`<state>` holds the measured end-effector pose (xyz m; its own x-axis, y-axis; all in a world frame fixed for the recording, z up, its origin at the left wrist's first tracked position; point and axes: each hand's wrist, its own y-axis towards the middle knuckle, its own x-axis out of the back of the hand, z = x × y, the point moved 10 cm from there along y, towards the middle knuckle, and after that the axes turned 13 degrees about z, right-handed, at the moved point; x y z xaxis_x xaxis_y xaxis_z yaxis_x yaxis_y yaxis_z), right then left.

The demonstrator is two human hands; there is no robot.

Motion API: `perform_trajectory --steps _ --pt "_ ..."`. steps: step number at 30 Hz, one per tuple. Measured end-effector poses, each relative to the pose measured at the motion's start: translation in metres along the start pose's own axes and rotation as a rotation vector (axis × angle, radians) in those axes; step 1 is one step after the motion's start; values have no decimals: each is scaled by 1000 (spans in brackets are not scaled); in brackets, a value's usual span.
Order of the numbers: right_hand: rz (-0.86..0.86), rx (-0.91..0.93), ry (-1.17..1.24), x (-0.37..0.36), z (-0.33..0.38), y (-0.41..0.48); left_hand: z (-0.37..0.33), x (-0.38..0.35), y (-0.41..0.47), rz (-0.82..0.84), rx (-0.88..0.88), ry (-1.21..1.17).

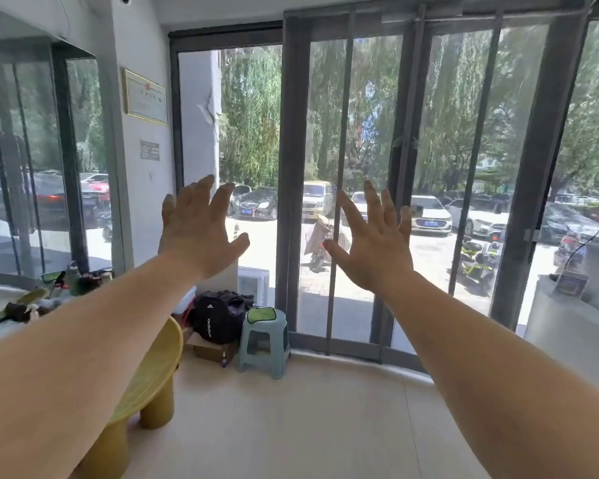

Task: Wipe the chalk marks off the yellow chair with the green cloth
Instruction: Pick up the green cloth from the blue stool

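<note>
The yellow chair (pixel 149 382) stands low at the lower left, largely hidden behind my left forearm; I see no chalk marks on its visible part. A green cloth (pixel 263 314) lies folded on top of a small grey-green stool (pixel 264 344) near the window. My left hand (pixel 198 229) and my right hand (pixel 374 240) are both raised in front of me with fingers spread, backs toward me, holding nothing and far above the chair and cloth.
A black backpack (pixel 215 319) sits on a cardboard box (pixel 211 350) between chair and stool. Tall glass doors (pixel 353 188) fill the far wall. A white counter (pixel 574 323) stands at right; a cluttered table (pixel 25 305) at left. Pale floor (pixel 291 420) spreads ahead.
</note>
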<state>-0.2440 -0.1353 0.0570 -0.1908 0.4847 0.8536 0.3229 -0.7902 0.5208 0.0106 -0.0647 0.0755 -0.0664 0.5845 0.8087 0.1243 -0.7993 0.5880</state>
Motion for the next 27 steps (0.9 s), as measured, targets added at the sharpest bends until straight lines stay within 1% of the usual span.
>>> perform_trajectory --steps 2,6,12,17,20,22,24,27 --pt "-5 -1 -11 -12 -22 15 -18 -19 19 0 2 -23" --pt "50 42 -29 -52 -61 54 -47 -72 55 54 10 -39" --pt "125 43 38 -125 -97 113 -60 -155 109 120 15 -15" --pt "193 53 51 -209 -95 173 -31 -227 165 142 59 -37" --pt "228 55 45 -270 -82 220 -3 -285 204 159 48 -20" --pt "239 60 25 -311 -69 255 20 -326 230 176 75 -64" --pt "281 48 32 -353 -57 287 41 -369 255 213 112 -93" --pt "365 35 46 -419 -42 331 70 -435 296 289 77 -95"
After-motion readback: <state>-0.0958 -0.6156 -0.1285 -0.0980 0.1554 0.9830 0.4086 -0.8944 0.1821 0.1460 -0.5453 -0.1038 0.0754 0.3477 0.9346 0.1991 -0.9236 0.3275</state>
